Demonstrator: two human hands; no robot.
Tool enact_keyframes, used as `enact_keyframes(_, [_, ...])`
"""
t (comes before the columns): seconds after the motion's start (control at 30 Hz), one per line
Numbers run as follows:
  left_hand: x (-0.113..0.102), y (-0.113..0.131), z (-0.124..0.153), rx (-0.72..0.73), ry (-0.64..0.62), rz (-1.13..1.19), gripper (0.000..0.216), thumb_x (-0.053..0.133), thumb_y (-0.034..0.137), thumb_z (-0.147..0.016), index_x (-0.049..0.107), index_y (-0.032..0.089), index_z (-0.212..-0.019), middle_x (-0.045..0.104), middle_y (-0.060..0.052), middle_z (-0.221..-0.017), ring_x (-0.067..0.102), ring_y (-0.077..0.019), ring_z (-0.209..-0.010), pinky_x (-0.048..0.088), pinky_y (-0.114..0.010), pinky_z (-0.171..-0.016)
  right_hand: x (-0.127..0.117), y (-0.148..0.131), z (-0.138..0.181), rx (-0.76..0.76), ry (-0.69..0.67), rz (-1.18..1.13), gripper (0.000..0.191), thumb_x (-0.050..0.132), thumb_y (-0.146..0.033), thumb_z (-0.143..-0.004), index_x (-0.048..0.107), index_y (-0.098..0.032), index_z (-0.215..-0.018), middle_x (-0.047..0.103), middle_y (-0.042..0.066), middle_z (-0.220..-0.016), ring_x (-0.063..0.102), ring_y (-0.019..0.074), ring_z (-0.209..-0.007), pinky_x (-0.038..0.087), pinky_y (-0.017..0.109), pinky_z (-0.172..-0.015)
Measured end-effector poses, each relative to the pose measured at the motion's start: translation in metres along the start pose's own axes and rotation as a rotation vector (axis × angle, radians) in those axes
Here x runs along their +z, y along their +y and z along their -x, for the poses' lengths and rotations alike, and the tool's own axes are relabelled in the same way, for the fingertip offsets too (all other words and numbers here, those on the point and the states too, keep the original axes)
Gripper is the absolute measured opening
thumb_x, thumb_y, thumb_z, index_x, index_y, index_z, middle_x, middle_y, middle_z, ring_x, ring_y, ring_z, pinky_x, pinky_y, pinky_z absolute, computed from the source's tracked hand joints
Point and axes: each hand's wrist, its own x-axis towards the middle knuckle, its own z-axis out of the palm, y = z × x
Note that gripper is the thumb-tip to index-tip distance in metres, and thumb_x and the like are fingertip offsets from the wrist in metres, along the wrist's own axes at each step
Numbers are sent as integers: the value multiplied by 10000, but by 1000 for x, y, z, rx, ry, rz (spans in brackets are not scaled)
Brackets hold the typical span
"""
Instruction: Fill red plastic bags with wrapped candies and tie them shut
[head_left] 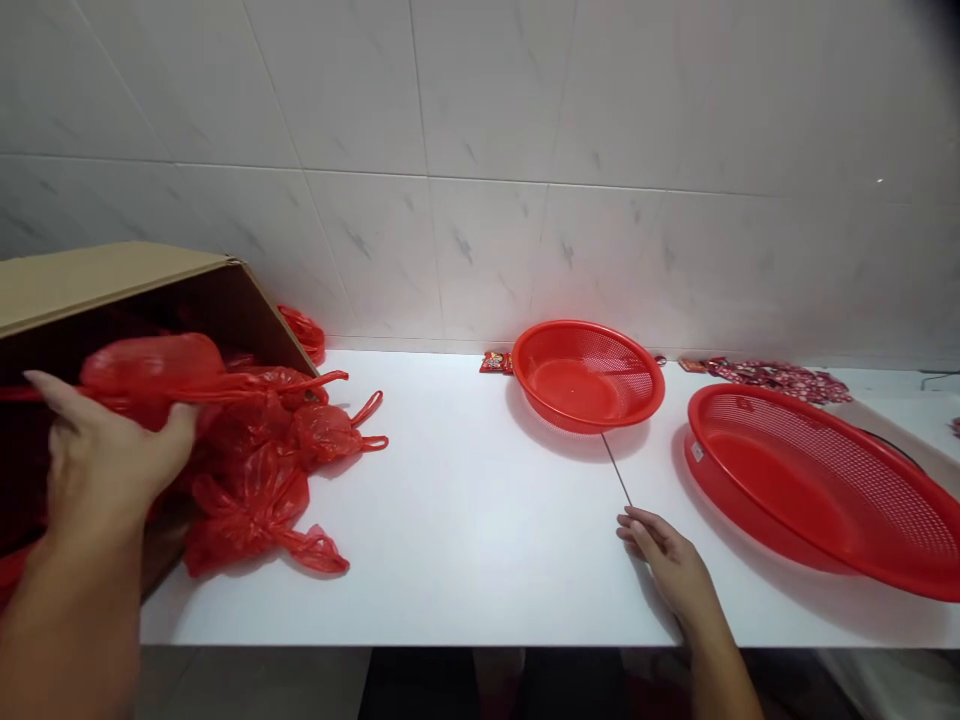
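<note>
My left hand is at the mouth of a cardboard box lying on its side, its thumb and a finger spread apart. It touches or nearly touches a red plastic bag, slightly blurred; the other fingers are partly hidden. More knotted red plastic bags spill from the box onto the white table. My right hand pinches the near end of a thin dark rod. The rod's far end reaches the underside of a small round red plastic basket and is hidden there.
A larger red basket stands tilted at the right. Behind the baskets lie a small red packet and a patterned red-and-white cloth-like bundle. A tiled wall closes off the back of the white table.
</note>
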Motion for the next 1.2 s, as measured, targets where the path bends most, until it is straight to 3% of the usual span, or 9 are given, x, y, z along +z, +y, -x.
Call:
enact_keyframes(0.1, [21, 16, 1, -57, 280, -118, 1225, 654, 642, -804, -141, 298, -1671, -120, -88, -1776, 19, -510, -1601, 110, -691, -1289, 3, 1, -1, -16, 7, 9, 552, 719, -629, -874, 749, -206, -1227, 751, 137, -1262, 744, 323, -1130, 606, 480, -1017])
enact_keyframes(0.2, [65, 41, 16, 60, 219, -173, 1100, 629, 587, -866, -33, 287, -1692, -225, -79, -1751, -40, -509, -1601, 77, -709, -1280, 5, 1, 1, -39, 20, 14, 527, 695, -625, -891, 762, -208, -1207, 748, 133, -1272, 741, 321, -1138, 610, 469, -1014])
enact_keyframes(0.27, [104, 61, 28, 168, 125, -207, 944, 582, 540, -917, 148, 207, -1687, -173, -123, -1761, -40, -484, -1610, 79, -678, -1290, 7, 0, 3, -49, 37, 35, 513, 680, -623, -901, 767, -211, -1195, 749, 131, -1270, 743, 318, -1131, 614, 461, -1005])
enact_keyframes(0.37, [169, 94, 48, 273, -119, -241, 755, 520, 505, -974, 408, 88, -1593, 41, -207, -1764, 34, -425, -1629, 143, -570, -1315, 9, -2, 5, -66, 58, 66, 495, 654, -618, -918, 770, -216, -1182, 751, 129, -1263, 744, 311, -1126, 622, 445, -988])
enact_keyframes(0.47, [223, 122, 63, 288, -421, -272, 728, 422, 517, -1021, 392, 104, -1620, 205, -222, -1735, 149, -396, -1623, 154, -554, -1312, 12, -3, 5, -84, 82, 84, 490, 639, -623, -927, 773, -214, -1160, 761, 129, -1233, 748, 305, -1110, 629, 430, -964])
enact_keyframes(0.53, [245, 133, 67, 273, -517, -287, 731, 356, 546, -1037, 344, 151, -1651, 226, -208, -1733, 177, -398, -1617, 147, -566, -1306, 15, -3, 5, -102, 96, 77, 499, 632, -633, -929, 773, -208, -1149, 768, 133, -1206, 752, 303, -1093, 634, 423, -939])
enact_keyframes(0.8, [270, 133, 47, 298, -533, -298, 815, 294, 674, -1004, 290, 207, -1672, 184, -200, -1746, 142, -417, -1620, 145, -565, -1292, 20, -10, 2, -120, 139, 88, 494, 637, -640, -918, 774, -201, -1098, 788, 132, -1121, 766, 294, -1040, 636, 392, -868])
enact_keyframes(1.0, [285, 163, 29, 247, -577, -271, 900, 271, 746, -977, 251, 185, -1681, 122, -224, -1749, 77, -475, -1613, 106, -622, -1274, 18, -6, 7, -99, 146, 96, 529, 676, -671, -870, 784, -203, -1092, 795, 128, -1125, 769, 301, -1056, 636, 386, -886])
enact_keyframes(1.2, [295, 173, 13, 257, -615, -266, 938, 413, 749, -940, 274, 181, -1674, 135, -207, -1750, 104, -446, -1618, 119, -604, -1278, 19, -6, 12, -61, 149, 130, 502, 670, -648, -876, 781, -213, -1101, 789, 112, -1168, 755, 297, -1113, 640, 363, -909])
